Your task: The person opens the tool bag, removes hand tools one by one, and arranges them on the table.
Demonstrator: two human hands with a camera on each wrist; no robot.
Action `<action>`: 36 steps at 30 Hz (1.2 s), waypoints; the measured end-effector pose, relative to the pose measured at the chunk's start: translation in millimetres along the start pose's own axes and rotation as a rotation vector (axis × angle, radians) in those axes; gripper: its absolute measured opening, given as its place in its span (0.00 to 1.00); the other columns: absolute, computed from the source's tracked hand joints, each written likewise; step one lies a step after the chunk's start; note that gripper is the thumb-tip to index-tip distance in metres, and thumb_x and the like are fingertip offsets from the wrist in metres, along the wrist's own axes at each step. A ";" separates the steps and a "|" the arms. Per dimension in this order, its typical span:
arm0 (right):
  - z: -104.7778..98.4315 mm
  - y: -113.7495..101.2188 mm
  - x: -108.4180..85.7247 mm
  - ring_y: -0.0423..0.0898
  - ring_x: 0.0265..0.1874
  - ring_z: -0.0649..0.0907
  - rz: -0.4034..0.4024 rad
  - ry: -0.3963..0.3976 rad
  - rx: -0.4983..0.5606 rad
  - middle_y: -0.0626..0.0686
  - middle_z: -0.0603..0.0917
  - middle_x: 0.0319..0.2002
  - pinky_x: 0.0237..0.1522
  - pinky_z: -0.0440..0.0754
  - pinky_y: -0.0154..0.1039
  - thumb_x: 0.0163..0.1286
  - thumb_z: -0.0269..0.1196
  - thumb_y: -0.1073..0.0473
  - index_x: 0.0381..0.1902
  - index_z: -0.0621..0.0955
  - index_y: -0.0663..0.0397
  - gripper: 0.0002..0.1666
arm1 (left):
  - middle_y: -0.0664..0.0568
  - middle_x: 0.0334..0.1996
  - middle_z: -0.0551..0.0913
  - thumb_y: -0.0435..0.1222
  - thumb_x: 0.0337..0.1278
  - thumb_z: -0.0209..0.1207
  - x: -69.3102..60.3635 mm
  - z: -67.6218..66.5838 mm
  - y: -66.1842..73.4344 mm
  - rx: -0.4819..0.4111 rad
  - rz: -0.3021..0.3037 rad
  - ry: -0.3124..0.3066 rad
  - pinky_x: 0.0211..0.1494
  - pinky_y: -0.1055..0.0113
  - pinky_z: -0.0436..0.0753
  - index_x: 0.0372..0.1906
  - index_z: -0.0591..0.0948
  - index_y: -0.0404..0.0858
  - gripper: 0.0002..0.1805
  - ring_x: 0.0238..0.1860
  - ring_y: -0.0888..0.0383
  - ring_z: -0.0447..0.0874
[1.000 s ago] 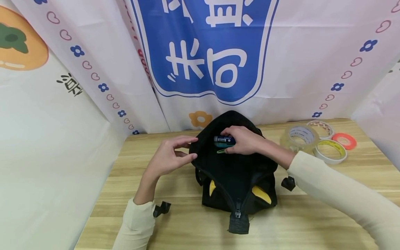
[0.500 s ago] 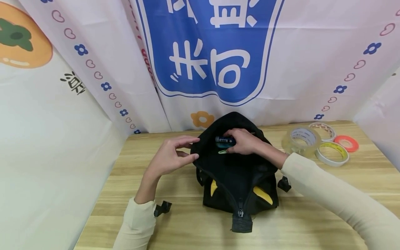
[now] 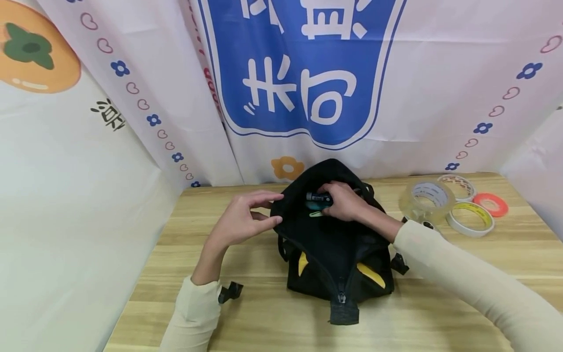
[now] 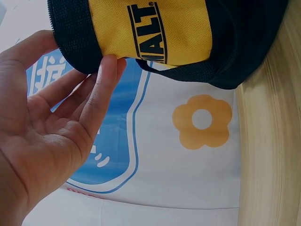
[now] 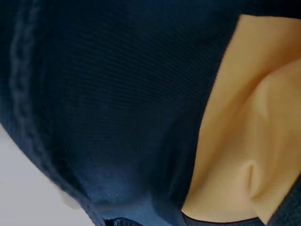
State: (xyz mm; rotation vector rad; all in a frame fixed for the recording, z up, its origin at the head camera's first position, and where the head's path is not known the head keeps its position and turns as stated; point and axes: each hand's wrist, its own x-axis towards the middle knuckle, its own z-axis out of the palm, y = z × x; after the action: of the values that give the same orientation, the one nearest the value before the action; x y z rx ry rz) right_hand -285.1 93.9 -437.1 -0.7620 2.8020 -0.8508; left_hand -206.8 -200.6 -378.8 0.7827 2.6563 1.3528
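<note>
A black tool bag with yellow panels stands with its mouth unzipped in the middle of the table. At its left rim my left hand pinches the edge between thumb and fingers; the left wrist view shows this hand against the bag's zippered edge. My right hand reaches inside the mouth, fingers curled round a small dark blue tube. Below the tube, a teal thing and a pale green thing show by the fingers; their kinds are unclear. Only bag cloth fills the right wrist view's middle.
Right of the bag lie a clear tape roll, a white-and-brown tape roll, a white roll with a yellow core and a red roll. A printed cloth hangs behind the wooden table.
My right hand has sunk a little deeper into the bag with the tube. The left hand keeps its hold on the rim. The head view has swung slightly left.
</note>
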 end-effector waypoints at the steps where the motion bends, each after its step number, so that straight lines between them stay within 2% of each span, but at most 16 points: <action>1: 1.5 0.7 0.3 0.64 0.65 0.81 0.005 0.006 -0.003 0.66 0.83 0.63 0.69 0.80 0.60 0.65 0.74 0.65 0.65 0.81 0.66 0.31 | 0.45 0.67 0.85 0.34 0.64 0.73 -0.1 0.2 0.1 0.001 -0.001 0.000 0.54 0.65 0.93 0.67 0.85 0.38 0.26 0.59 0.45 0.88; 7: 10.3 8.7 3.0 0.65 0.64 0.82 0.007 0.029 -0.019 0.67 0.84 0.62 0.69 0.81 0.60 0.63 0.70 0.71 0.63 0.82 0.68 0.28 | 0.45 0.67 0.85 0.34 0.64 0.73 -0.3 0.3 1.0 0.015 -0.001 0.004 0.54 0.64 0.93 0.67 0.85 0.38 0.26 0.59 0.45 0.88; 13: 13.3 11.5 3.2 0.63 0.56 0.86 -0.034 0.077 0.013 0.65 0.88 0.55 0.61 0.86 0.59 0.62 0.66 0.75 0.56 0.86 0.68 0.23 | 0.45 0.66 0.85 0.34 0.63 0.73 1.0 -0.9 1.5 0.019 0.001 0.007 0.53 0.64 0.93 0.66 0.85 0.38 0.26 0.58 0.46 0.89; 20: 9.6 5.8 -2.4 0.58 0.52 0.88 0.003 0.034 0.054 0.64 0.88 0.55 0.56 0.88 0.54 0.66 0.67 0.71 0.59 0.86 0.66 0.22 | 0.44 0.66 0.86 0.33 0.63 0.74 0.4 -0.7 1.3 0.007 0.004 0.002 0.52 0.65 0.93 0.66 0.86 0.37 0.26 0.57 0.46 0.90; 29: -6.0 -14.3 -21.1 0.54 0.52 0.87 0.050 0.026 0.122 0.60 0.88 0.55 0.57 0.88 0.51 0.70 0.71 0.66 0.62 0.85 0.60 0.22 | 0.44 0.66 0.85 0.32 0.62 0.73 0.5 0.7 0.6 -0.007 0.008 0.003 0.52 0.65 0.93 0.65 0.86 0.37 0.26 0.57 0.45 0.89; 36: -18.4 -23.7 -39.6 0.52 0.50 0.88 0.023 0.054 0.131 0.58 0.89 0.53 0.56 0.89 0.52 0.70 0.73 0.65 0.61 0.86 0.58 0.22 | 0.44 0.66 0.86 0.32 0.62 0.74 0.9 1.1 -1.2 -0.007 0.007 0.004 0.53 0.65 0.93 0.65 0.86 0.37 0.26 0.58 0.46 0.89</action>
State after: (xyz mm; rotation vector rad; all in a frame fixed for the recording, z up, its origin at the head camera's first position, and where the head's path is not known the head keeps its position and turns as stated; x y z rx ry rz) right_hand -245.1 105.7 -410.1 -0.6964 2.7610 -1.0541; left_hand -207.8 -200.0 -380.2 0.7897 2.6530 1.3665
